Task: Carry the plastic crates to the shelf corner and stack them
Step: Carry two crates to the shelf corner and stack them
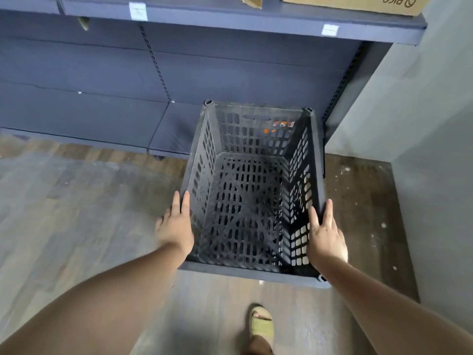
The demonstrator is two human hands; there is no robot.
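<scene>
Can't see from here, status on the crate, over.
Both hands, left and right, flat against the crate sides. Crate upright, at shelf corner. Nothing blocking.

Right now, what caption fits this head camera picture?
Both hands, left hand and right hand, hold an empty dark crate by the shelf corner.

the cardboard box printed "pico" (358, 3) on the blue metal shelf (230, 19) is cut off by the top edge, as is a torn brown cardboard flap (249, 1) beside it. two small white shelf labels (138, 11) are too blurred to read. the orange and white sticker (280, 126) behind the dark perforated plastic crate (252, 160) shows only in bits through the far wall's holes. the left hand (175, 226) hides its fingertips outside the crate's wall. the beige slide sandal (261, 322) is blurred, its heel cut off below.
</scene>
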